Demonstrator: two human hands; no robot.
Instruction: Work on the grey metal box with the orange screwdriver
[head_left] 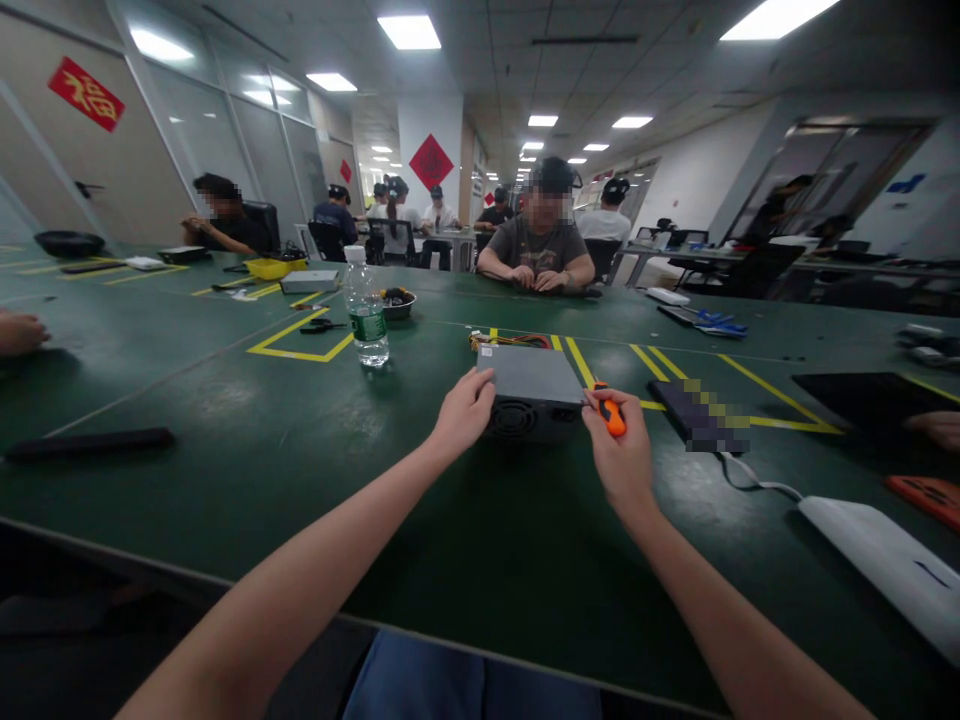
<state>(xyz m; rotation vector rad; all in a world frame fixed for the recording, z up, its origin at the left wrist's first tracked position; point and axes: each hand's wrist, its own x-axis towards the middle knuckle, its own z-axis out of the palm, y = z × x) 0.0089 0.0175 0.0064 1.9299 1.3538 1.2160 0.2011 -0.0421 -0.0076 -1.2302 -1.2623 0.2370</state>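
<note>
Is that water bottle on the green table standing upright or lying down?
Upright: the water bottle stands on its base on the table, cap on top.

Open-plan office hall, fitted out as assembly workroom. Long dark-green matted worktables (225, 420) marked with yellow tape rectangles (300, 345). Seated people (540, 245) seen at further tables. Recessed fluorescent ceiling panels (409, 30), glass partition walls (202, 130), black office chairs (264, 222) noted. Red diamond paper decoration (430, 162) hung on white pillar (450, 125).

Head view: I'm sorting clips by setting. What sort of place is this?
Probably a shared electronics workroom: a long green table marked with yellow tape, other people seated at it, and a grey power supply touched by the left hand, an orange screwdriver in the right hand.
</note>
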